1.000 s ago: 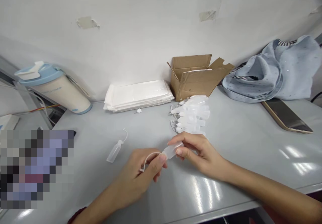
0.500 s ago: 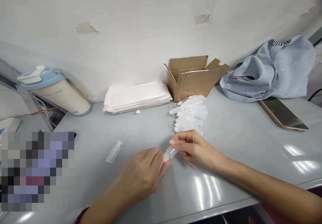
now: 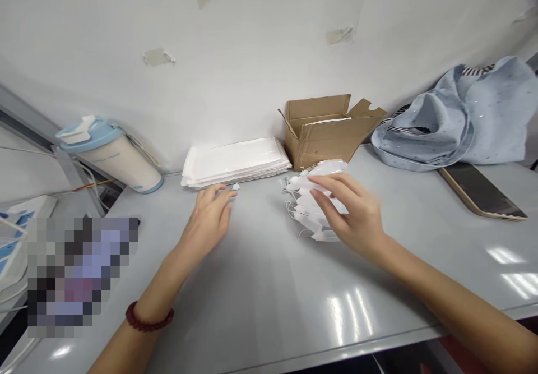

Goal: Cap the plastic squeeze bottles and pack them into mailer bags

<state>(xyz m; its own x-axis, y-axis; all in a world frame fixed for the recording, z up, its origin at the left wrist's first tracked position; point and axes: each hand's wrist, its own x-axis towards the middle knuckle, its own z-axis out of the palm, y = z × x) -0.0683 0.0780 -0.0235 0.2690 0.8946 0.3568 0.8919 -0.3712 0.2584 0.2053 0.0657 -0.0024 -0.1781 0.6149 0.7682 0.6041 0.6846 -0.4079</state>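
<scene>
My right hand [image 3: 351,208] hovers over a pile of small translucent white plastic bottles [image 3: 309,221] with thin tubes at their tips. Its thumb and forefinger are apart, and nothing shows between them. Part of the pile is hidden behind this hand. One bottle [image 3: 324,236] lies at the pile's near edge. My left hand [image 3: 208,217] is open, fingers reaching toward a small white cap [image 3: 236,187] on the table. The fingertips are close beside the cap; I cannot tell whether they touch it.
Behind the cap lies a stack of white packets [image 3: 235,164]. An open cardboard box [image 3: 323,144] stands against the wall. A tumbler [image 3: 121,158] leans at the left, near a blurred-out object [image 3: 88,273]. A phone [image 3: 483,192] and a light blue cloth bag [image 3: 454,119] lie at right.
My hands have parted, letting go of the bottle between them. The left moved toward the cap, the right over the pile. The lone bottle at left no longer shows; my left arm covers that spot.
</scene>
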